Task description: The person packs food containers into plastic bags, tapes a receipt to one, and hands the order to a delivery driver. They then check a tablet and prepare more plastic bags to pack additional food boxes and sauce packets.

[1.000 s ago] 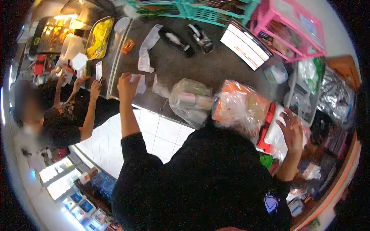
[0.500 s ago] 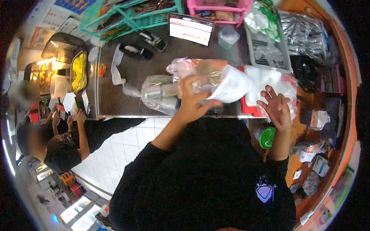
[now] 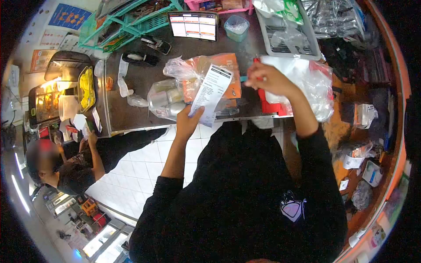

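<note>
In my left hand point(image 3: 187, 122) is a long printed receipt point(image 3: 215, 85), pinched near its lower end and tilted over the packed goods. Behind it lies an orange package point(image 3: 228, 61) in clear plastic, its knotted top to the left. Next to that sits a clear plastic bag point(image 3: 164, 103) with lidded cups inside. My right hand point(image 3: 274, 79) is closed, fingers curled, at the left edge of a stack of clear and white plastic bags point(image 3: 313, 90). Something red shows at its fingertips; what it grips is partly hidden. Red plastic point(image 3: 271, 105) lies under the wrist side.
A tablet point(image 3: 193, 25) stands at the back beside a lidded tub point(image 3: 237, 28). A grey tray point(image 3: 289, 33) holds cutlery. Teal racks point(image 3: 136, 24) rise at back left. Another person point(image 3: 72, 175) works at the left by a food display.
The receipt, curled before, now hangs flatter with its print facing up, lower in my left hand. My right hand moved left and inward, from open fingers to curled. The view shifted slightly.
</note>
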